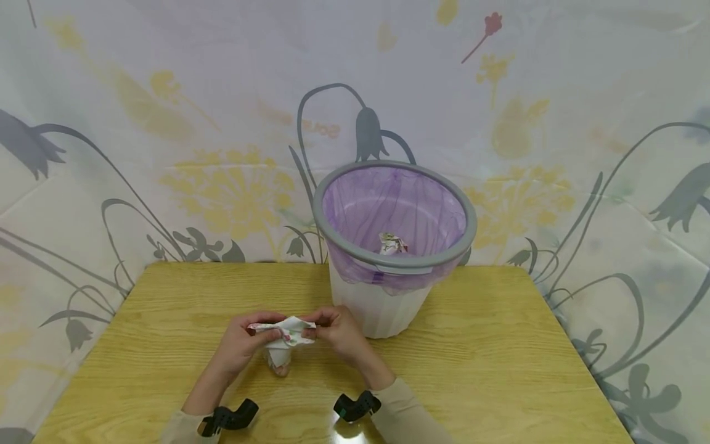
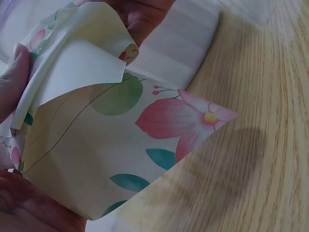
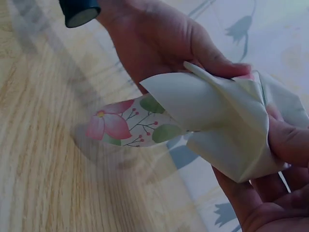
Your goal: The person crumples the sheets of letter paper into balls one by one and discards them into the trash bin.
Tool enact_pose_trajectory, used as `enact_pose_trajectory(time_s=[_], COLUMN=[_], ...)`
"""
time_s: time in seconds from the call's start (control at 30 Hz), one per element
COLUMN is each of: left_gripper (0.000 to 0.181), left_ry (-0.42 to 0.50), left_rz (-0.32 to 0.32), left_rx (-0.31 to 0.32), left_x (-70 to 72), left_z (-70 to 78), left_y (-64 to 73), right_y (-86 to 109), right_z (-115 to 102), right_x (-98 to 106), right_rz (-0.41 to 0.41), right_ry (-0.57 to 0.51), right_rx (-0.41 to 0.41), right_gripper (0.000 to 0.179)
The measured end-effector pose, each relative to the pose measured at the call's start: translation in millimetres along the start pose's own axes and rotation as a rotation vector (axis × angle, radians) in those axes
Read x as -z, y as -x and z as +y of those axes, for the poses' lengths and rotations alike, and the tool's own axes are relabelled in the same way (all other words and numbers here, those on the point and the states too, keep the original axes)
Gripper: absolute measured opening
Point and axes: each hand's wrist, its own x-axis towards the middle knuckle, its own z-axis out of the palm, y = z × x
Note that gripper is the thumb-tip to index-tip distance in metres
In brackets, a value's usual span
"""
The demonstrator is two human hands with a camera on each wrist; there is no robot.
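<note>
Both hands hold one crumpled sheet of paper [image 1: 289, 333], white on one side and printed with pink flowers and green leaves on the other. Thumb and fingers of my left hand [image 1: 244, 343] pinch its left part, while my right hand [image 1: 342, 337] pinches the right part. A pointed flap of the flowered paper [image 2: 164, 130] hangs down between the hands over the table. In the right wrist view the white side of the paper [image 3: 217, 111] is folded and creased, with the right thumb [image 3: 289, 140] pressed on it.
Just beyond my right hand stands a white bin [image 1: 360, 302] with a grey rim and a purple liner [image 1: 355, 209]. A crumpled piece of flowered paper [image 1: 392, 244] lies inside. A flower-patterned sheet [image 1: 233, 111] hangs behind the wooden table [image 1: 488, 370].
</note>
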Motion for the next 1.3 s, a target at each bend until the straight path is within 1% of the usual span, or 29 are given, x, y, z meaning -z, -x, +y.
enact_pose_trajectory(time_s=[0.13, 0.2, 0.3, 0.43, 0.5, 0.57, 0.63, 0.77, 0.87, 1.0, 1.17, 1.3], left_gripper=[0.023, 0.023, 0.024, 0.027, 0.029, 0.031, 0.031, 0.025, 0.02, 0.013, 0.008, 0.007], left_ry=[-0.048, -0.047, -0.051, -0.059, -0.059, -0.054, -0.049, -0.045, -0.068, -0.101, -0.158, -0.207], left_rz=[-0.006, -0.02, -0.06, -0.112, -0.129, -0.138, -0.14, -0.135, -0.111, -0.047, 0.054, 0.132], left_rx=[-0.026, -0.041, -0.056, -0.022, -0.001, 0.005, -0.006, -0.062, -0.121, -0.157, -0.127, -0.085], left_x=[-1.0, -0.7, 0.0, 0.2, 0.1, 0.4, 1.1, 1.8, 0.3, -4.0, -8.7, -9.9], left_z=[3.0, 4.6, 6.6, 7.9, 8.2, 8.1, 7.7, 7.6, 7.9, 8.7, 12.9, 15.8], left_y=[0.2, 0.2, -0.8, -1.4, -1.2, -0.9, -0.5, -0.5, -1.2, -2.6, -2.4, -1.4], right_y=[0.4, 0.5, 0.0, -0.1, 0.0, 0.0, -0.3, -1.2, -1.5, -1.6, -1.6, -1.1], right_z=[0.0, -0.6, -0.9, -1.0, -0.9, -0.7, -0.5, -0.5, -0.6, -0.4, 0.0, -0.8], right_x=[-2.6, -3.3, -2.7, -0.6, 0.1, 0.3, -0.1, -1.4, -2.4, -3.7, -4.5, -6.7], right_rz=[0.065, 0.077, 0.071, 0.073, 0.083, 0.092, 0.094, 0.088, 0.08, 0.1, 0.145, 0.17], right_ry=[0.018, 0.012, -0.009, -0.051, -0.071, -0.081, -0.082, -0.071, -0.063, -0.07, -0.049, 0.043], right_rx=[-0.029, -0.031, -0.035, -0.044, -0.03, -0.006, 0.013, 0.035, 0.044, 0.025, 0.02, -0.003], right_gripper=[0.017, 0.017, 0.018, 0.02, 0.02, 0.021, 0.02, 0.019, 0.02, 0.021, 0.022, 0.02])
